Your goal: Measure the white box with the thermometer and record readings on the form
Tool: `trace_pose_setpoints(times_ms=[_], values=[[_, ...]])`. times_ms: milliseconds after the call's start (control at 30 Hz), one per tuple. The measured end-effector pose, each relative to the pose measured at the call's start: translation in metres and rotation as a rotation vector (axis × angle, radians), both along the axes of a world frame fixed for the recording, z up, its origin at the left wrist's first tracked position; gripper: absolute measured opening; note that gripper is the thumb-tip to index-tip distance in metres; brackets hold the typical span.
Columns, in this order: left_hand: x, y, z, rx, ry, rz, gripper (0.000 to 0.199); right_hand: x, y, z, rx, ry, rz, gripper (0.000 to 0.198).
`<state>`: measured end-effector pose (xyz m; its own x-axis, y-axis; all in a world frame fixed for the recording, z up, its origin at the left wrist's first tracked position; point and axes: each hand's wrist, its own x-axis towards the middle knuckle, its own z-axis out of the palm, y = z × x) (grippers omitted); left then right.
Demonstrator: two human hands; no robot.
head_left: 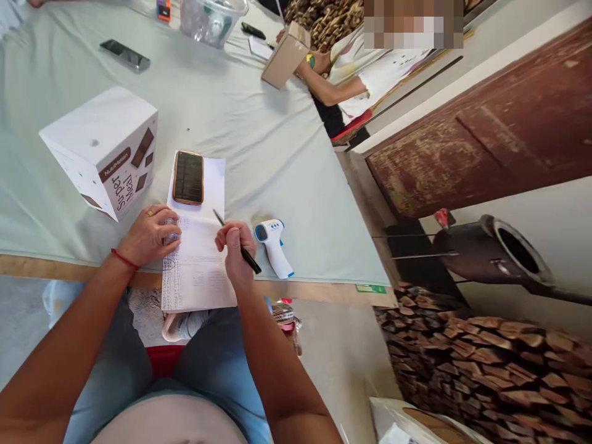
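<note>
My left hand [155,234] lies flat on the left edge of a sheet of paper [203,271] with handwriting down its left side. The sheet hangs a little over the table's front edge. In my right hand [237,246] is a black pen [250,259], its tip pointing up and left above the page. A smartphone [189,179] with a dark screen and orange-brown case rests on the paper's upper part. Just right of my right hand lies a white and blue infrared thermometer [275,246]. A white box [106,148] printed "Super Meal" stands beyond my left hand.
Farther back on the cloth-covered table [296,179] are another phone [124,55], a clear plastic tub [213,21] and a small orange object [163,9]. Across the corner, another person's hand holds a cardboard box [284,55]. Stacked firewood [499,364] and a metal stove [490,250] are at right.
</note>
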<state>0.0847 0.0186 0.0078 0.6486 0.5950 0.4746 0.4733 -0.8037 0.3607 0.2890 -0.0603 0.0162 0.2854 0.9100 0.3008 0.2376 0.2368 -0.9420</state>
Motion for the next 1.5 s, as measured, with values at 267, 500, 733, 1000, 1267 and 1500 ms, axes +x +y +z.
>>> trace_pose_setpoints(times_ms=[267, 500, 733, 1000, 1267, 1500], values=[[-0.001, 0.003, 0.000, -0.022, 0.009, -0.007, 0.015, -0.020, 0.020, -0.014, -0.139, 0.016, 0.012, 0.029], [-0.002, 0.001, -0.002, 0.027, -0.011, -0.006, 0.015, -0.025, 0.016, -0.011, -0.171, 0.022, 0.020, 0.028], [-0.002, 0.000, 0.000, 0.012, -0.007, -0.001, 0.016, -0.026, 0.016, -0.006, -0.159, -0.047, 0.019, 0.030], [-0.002, -0.001, 0.000, 0.012, 0.003, 0.010, 0.014, -0.029, 0.020, -0.016, -0.148, -0.114, -0.002, 0.019], [-0.003, 0.000, 0.000, 0.054, 0.002, 0.002, 0.014, -0.028, 0.021, -0.019, -0.121, -0.136, 0.012, 0.018], [-0.002, 0.000, -0.001, 0.088, -0.003, -0.006, 0.015, -0.029, 0.020, -0.018, -0.091, -0.159, 0.019, 0.018]])
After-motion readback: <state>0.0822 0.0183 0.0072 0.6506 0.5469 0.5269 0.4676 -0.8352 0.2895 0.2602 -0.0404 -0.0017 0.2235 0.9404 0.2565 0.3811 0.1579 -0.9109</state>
